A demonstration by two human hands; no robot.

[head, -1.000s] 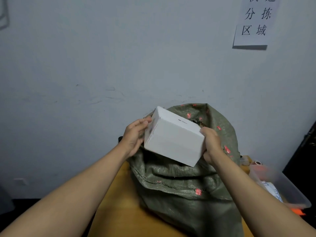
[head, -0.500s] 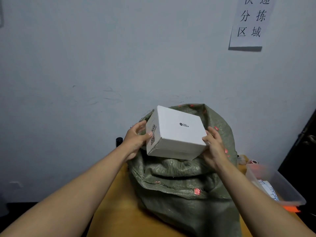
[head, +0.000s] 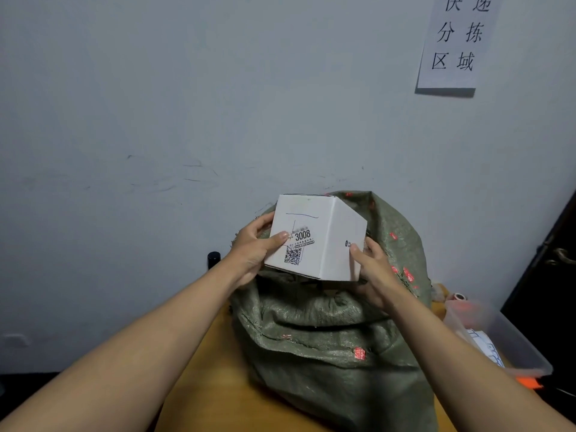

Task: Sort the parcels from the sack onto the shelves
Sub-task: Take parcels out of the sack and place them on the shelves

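I hold a white cardboard box (head: 314, 235) above the mouth of a green woven sack (head: 330, 338) that stands on a wooden table (head: 205, 388). The face turned to me carries a label reading 3008 and a QR code. My left hand (head: 254, 249) grips the box's left side, thumb on the label face. My right hand (head: 372, 269) holds the right side from below, thumb on the side face. No shelves are in sight.
A clear plastic bin (head: 505, 341) with papers sits on the table to the right, with a tape roll (head: 456, 297) behind it. A black cylinder (head: 213, 259) stands left of the sack. A paper sign (head: 458, 42) hangs on the wall. A dark door (head: 548, 269) is at far right.
The box has been turned in both hands: the side with the 3008 label and QR code now faces me, and the face with the small logo has swung to the right.
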